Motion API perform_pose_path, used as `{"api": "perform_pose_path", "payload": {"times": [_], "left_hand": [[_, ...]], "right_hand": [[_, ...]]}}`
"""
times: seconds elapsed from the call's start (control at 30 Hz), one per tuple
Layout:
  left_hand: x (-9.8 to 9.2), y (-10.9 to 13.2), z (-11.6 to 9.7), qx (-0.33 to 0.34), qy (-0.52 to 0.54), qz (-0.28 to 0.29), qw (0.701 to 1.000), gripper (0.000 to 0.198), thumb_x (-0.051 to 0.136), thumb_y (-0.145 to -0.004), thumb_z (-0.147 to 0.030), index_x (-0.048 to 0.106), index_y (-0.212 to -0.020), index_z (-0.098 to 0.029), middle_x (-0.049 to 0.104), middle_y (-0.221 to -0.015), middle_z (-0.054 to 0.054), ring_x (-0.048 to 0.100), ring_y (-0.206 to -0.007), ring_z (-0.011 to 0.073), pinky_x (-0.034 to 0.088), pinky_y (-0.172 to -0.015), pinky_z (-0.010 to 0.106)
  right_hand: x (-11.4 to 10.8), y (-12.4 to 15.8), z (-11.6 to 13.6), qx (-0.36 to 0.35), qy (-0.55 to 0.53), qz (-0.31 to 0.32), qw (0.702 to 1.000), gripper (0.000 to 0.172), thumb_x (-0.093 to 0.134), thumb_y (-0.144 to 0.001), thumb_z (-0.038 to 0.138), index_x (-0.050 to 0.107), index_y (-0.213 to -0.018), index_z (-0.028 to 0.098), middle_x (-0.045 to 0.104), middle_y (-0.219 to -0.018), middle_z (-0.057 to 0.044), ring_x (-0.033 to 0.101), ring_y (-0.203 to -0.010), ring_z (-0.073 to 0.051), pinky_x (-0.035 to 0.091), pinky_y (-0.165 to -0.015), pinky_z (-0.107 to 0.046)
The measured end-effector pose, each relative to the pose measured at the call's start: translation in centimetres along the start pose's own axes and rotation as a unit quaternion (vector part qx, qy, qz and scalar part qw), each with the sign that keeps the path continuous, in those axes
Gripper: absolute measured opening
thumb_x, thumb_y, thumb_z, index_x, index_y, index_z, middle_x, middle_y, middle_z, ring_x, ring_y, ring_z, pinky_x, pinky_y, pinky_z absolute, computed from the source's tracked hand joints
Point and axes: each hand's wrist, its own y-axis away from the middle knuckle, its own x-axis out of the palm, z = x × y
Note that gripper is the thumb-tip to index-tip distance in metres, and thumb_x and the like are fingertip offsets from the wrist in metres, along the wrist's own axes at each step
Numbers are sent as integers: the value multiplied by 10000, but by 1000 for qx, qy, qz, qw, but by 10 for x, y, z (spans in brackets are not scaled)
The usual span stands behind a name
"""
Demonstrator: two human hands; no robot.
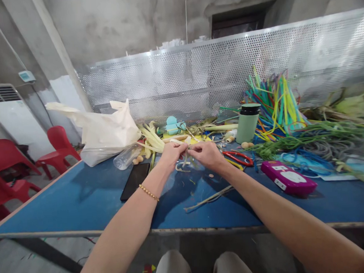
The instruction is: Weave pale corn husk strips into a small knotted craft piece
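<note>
My left hand (171,153) and my right hand (207,154) meet above the middle of the table, fingers pinched close together. Between their fingertips is a pale husk strip (188,141), small and partly hidden by the fingers. Thin pale scraps hang below it. A bundle of pale green husks (153,138) lies just beyond my left hand. Red-handled pliers (241,158) rest to the right of my right hand. Under my hands, a thin dry stalk (207,200) lies on the blue table (89,198).
Around the hands are a white plastic bag (106,134), a clear bottle (124,158), a black phone (135,181), a green tumbler (247,125), a purple box (287,177), colourful strips (282,103) and green stems (314,138). A perforated metal screen (171,78) closes off the back.
</note>
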Motion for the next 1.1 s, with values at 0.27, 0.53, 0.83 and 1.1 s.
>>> {"api": "perform_pose_path", "payload": {"times": [0.27, 0.53, 0.83, 1.1], "left_hand": [[-2, 0, -1, -9, 11, 29, 999, 331, 792, -641, -341, 571, -511, -133, 501, -474, 2, 393, -448, 75, 280, -493, 250], [3, 2, -2, 26, -46, -50, 997, 307, 722, -719, -289, 585, -490, -135, 526, -467, 19, 406, -450, 81, 265, -486, 252], [6, 2, 0, -12, 66, 31, 997, 288, 871, -525, -264, 651, -615, -101, 503, -491, -21, 378, -468, 55, 237, -488, 233], [8, -1, 4, -1, 70, -12, 997, 291, 862, -561, -216, 593, -524, -113, 504, -467, -16, 383, -458, 53, 255, -500, 247]], "right_hand": [[-5, -1, -3, -22, -18, 5, 1000, 257, 589, -740, 315, 602, -528, 169, 534, -520, 14, 432, -531, -114, 297, -547, -256], [-5, 0, 5, 6, -49, -9, 999, 371, 574, -770, 402, 585, -488, 161, 448, -450, 11, 386, -490, -109, 267, -507, -263], [7, 1, 0, 29, -126, 6, 992, 280, 545, -725, 333, 532, -496, 172, 434, -454, 32, 365, -473, -94, 277, -494, -247], [14, 2, 1, 33, -156, 8, 987, 245, 562, -716, 344, 570, -541, 172, 476, -482, 33, 369, -478, -93, 280, -489, -246]]}}
